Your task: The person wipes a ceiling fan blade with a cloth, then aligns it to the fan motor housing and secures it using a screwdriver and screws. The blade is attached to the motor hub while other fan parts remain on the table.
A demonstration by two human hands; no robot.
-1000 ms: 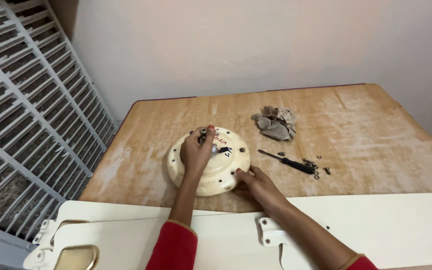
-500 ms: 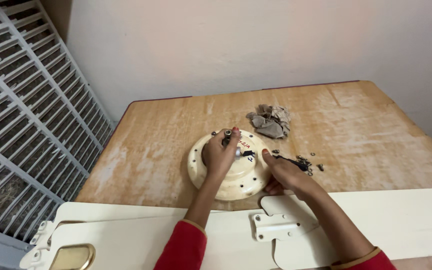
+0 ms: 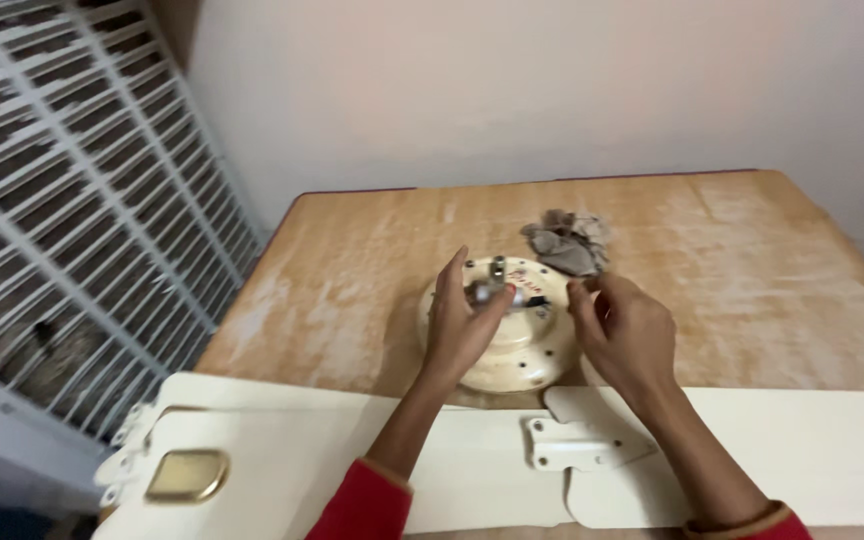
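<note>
Along the left edge of the frame stands a white metal grille (image 3: 62,190) of crossed bars. At lower left, cream fan blades (image 3: 282,460) with a brass-coloured plate (image 3: 186,475) lie across the near edge of the worn wooden table (image 3: 752,290). Just left of centre, the left hand (image 3: 462,325) rests on the round cream fan motor housing (image 3: 517,345), fingers spread, thumb and forefinger closing about the small metal fitting (image 3: 497,280) at its hub. Just right of centre, the right hand (image 3: 627,335) touches the housing's right rim, fingers loosely curled; whether they pinch anything I cannot tell. Behind the housing, above centre, lies a crumpled grey rag (image 3: 567,243).
</note>
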